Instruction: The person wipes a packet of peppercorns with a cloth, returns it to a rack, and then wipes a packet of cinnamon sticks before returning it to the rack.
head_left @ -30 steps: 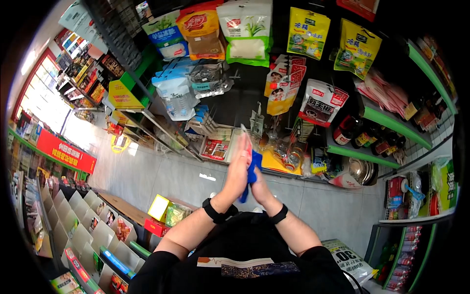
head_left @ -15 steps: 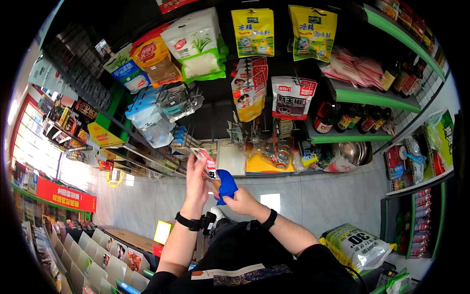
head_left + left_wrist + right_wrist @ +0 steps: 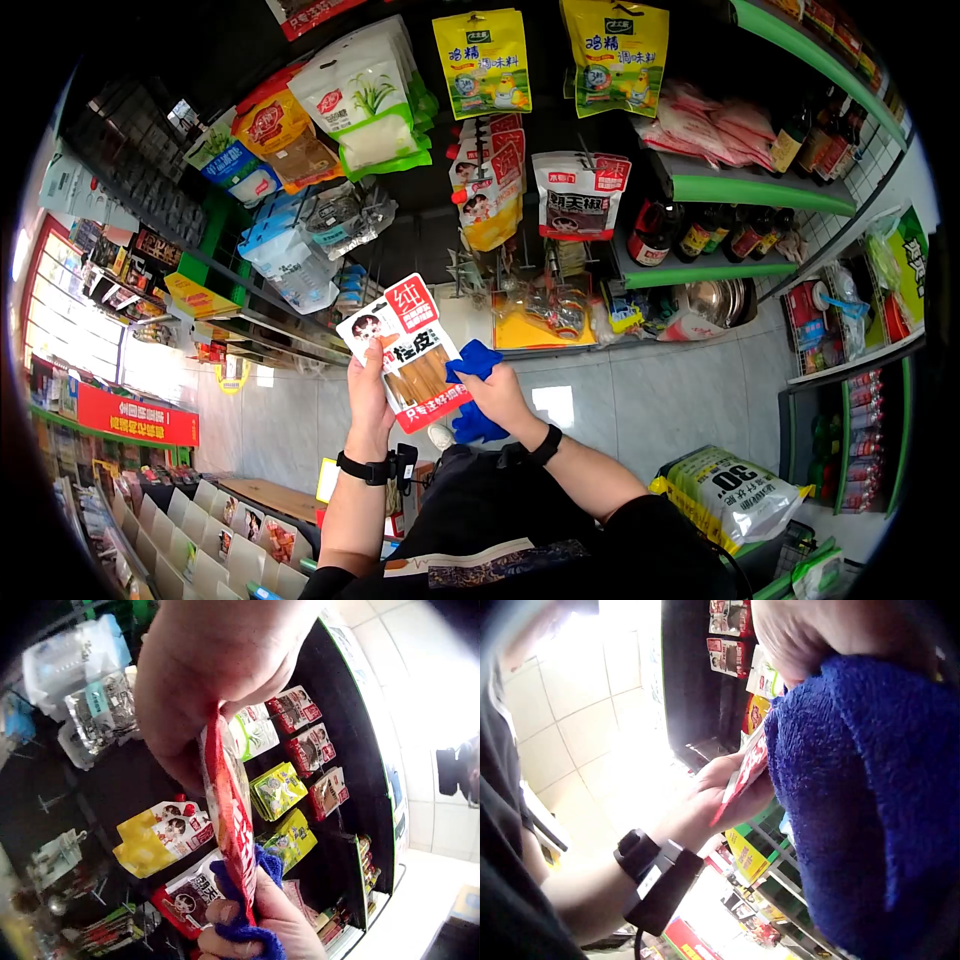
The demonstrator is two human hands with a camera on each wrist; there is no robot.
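Observation:
My left hand (image 3: 368,400) holds a red and white spice packet (image 3: 405,350) by its left side, thumb over the front. Brown bark sticks show through the packet's window. At the packet's right edge my right hand (image 3: 500,398) pinches a blue cloth (image 3: 476,360), part of which hangs below the hand. The left wrist view has the packet (image 3: 231,810) nearly edge-on, with the cloth (image 3: 259,941) wrapped over its lower end under the right fingers. Close up in the right wrist view, the terry cloth (image 3: 840,787) hides much of the packet.
Ahead, a dark rack carries hanging yellow seasoning bags (image 3: 484,65), a chili pouch (image 3: 580,197) and white bags (image 3: 360,105). Sauce bottles (image 3: 655,235) stand on green-edged shelves at right. A large sack (image 3: 725,490) is by my right side; divided bins (image 3: 200,530) lie at left.
My hands came apart from around the packet and cloth and shifted left. The packet has turned from edge-on to show its front, while the view has swung right.

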